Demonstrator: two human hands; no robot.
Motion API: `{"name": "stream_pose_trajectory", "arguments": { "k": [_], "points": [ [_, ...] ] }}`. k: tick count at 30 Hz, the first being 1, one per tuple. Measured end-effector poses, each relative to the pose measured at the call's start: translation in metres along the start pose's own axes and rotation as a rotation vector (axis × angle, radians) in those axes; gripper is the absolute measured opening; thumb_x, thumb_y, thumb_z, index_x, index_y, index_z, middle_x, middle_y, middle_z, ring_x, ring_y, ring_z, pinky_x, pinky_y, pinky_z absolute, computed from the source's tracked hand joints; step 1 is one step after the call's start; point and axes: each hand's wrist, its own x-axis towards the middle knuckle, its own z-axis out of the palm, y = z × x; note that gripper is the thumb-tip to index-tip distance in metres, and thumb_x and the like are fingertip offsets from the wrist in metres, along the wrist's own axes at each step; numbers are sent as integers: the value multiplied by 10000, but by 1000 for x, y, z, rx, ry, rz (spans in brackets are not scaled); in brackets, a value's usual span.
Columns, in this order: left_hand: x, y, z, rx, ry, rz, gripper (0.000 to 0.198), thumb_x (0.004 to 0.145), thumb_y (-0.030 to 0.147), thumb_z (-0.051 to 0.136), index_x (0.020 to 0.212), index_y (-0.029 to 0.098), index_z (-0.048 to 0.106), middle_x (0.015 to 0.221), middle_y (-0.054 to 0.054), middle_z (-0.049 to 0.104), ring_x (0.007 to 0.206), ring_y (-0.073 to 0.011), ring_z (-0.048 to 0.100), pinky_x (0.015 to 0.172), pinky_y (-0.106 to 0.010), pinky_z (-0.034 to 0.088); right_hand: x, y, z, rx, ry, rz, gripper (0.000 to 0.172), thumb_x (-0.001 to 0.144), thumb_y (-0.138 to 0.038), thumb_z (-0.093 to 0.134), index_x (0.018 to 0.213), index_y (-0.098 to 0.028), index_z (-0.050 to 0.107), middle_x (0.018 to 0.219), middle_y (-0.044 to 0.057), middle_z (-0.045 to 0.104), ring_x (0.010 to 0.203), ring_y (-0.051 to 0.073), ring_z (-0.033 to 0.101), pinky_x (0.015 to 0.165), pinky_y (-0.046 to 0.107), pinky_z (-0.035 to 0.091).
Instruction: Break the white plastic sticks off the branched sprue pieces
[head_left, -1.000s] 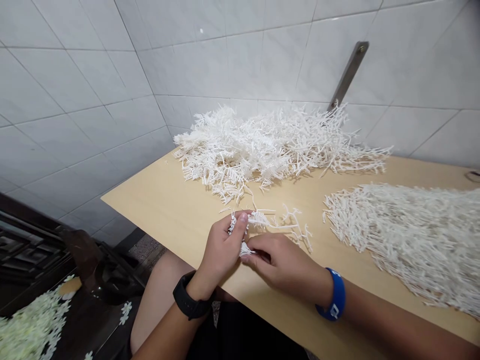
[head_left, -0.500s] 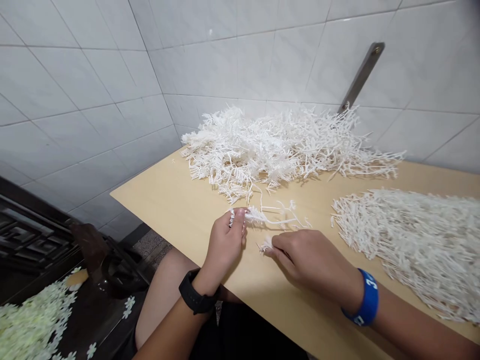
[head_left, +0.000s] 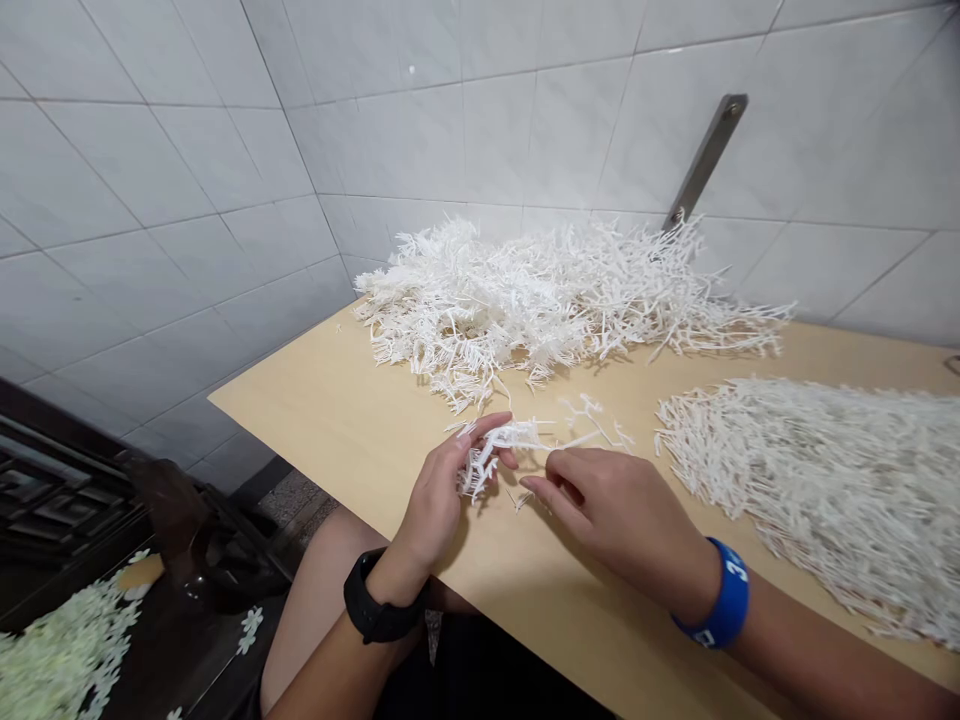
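Observation:
My left hand (head_left: 442, 490), with a black watch on its wrist, grips a small bunch of white plastic sprigs (head_left: 486, 458) just above the light wooden table (head_left: 352, 420). Close to its right, my right hand (head_left: 611, 510), wearing a blue wristband, rests low on the table with the fingertips pinched near a tiny white piece (head_left: 523, 497); whether it holds that piece I cannot tell. A thin white branched sprig (head_left: 592, 425) lies on the table just beyond both hands.
A big tangled heap of white branched sprigs (head_left: 555, 295) lies at the back against the tiled wall. A pile of straight white stems (head_left: 817, 480) fills the right side. A metal bracket (head_left: 705, 155) hangs on the wall. Pale flower pieces (head_left: 60, 655) lie lower left.
My right hand pulled away to the right from the left hand, then came back toward it. The bunch in my left hand now hangs lower, spread below the fingers.

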Motion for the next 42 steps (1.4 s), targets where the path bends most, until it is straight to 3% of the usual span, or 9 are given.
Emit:
{"name": "stream_pose_trajectory", "arguments": {
  "k": [3, 7, 14, 19, 24, 28, 32, 35, 42],
  "points": [
    [0, -2, 1, 7, -72, 10, 462, 993, 436, 331, 1317, 226, 584, 1118, -75, 691, 1035, -218, 611, 910, -325, 450, 3, -3, -1, 355, -8, 40, 252, 976, -375, 475, 855, -210, 622, 732, -2, 646, 629, 145, 557, 590, 270, 381],
    [2, -3, 4, 141, -28, 88, 373, 941, 381, 517, 1273, 242, 612, 1314, -68, 611, 1226, -254, 526, 1027, -348, 392, 8, 0, 0, 527, 132, 76, 134, 942, -304, 530, 1009, -224, 615, 926, 17, 667, 762, 159, 579, 694, 291, 460],
    [3, -6, 8, 125, -65, 69, 307, 873, 268, 641, 1160, 245, 533, 969, -15, 648, 918, -154, 603, 861, -288, 471, 9, 7, 8, 640, 142, 72, 410, 901, -317, 571, 1303, -235, 561, 1098, 65, 672, 918, 216, 621, 813, 370, 519],
    [5, -5, 6, -18, -75, -1, 221, 838, 258, 682, 992, 223, 527, 782, 37, 625, 748, -104, 587, 715, -220, 458, 9, 9, 4, 860, 68, 129, 395, 936, -369, 522, 1302, -221, 550, 1070, 65, 683, 973, 211, 640, 871, 374, 513],
    [7, 2, 6, -134, 103, 3, 188, 802, 215, 693, 942, 176, 574, 801, 11, 682, 745, -107, 627, 741, -220, 480, 8, 7, 3, 1128, 23, 193, 338, 866, -411, 631, 1134, -219, 556, 1060, 67, 677, 929, 192, 657, 767, 309, 547],
    [7, 3, 8, -142, 175, 14, 201, 795, 222, 690, 960, 160, 593, 777, 8, 694, 688, -102, 627, 688, -207, 481, 9, 1, 8, 1076, -48, 189, 380, 796, -333, 707, 1131, -226, 562, 953, 31, 666, 758, 156, 644, 674, 283, 546],
    [6, 2, 8, -137, 210, -1, 253, 781, 240, 707, 948, 167, 533, 680, 28, 687, 608, -95, 614, 658, -209, 476, 10, -1, 12, 1110, 36, 177, 179, 883, -322, 583, 1005, -193, 612, 877, 33, 668, 769, 157, 643, 691, 278, 535],
    [6, 1, 10, -149, 238, -2, 347, 779, 252, 709, 1023, 181, 472, 714, 19, 713, 658, -114, 649, 686, -223, 484, 10, 1, 12, 1090, 59, 168, 170, 908, -327, 547, 960, -187, 628, 866, 40, 675, 762, 160, 642, 687, 282, 536],
    [6, 3, 12, -127, 248, 10, 397, 773, 261, 699, 1082, 188, 461, 774, 12, 724, 694, -125, 667, 715, -236, 491, 3, 7, 13, 622, 174, -48, 417, 890, -155, 487, 1295, -250, 507, 1045, 56, 667, 822, 177, 624, 761, 343, 529]
  ]
}}
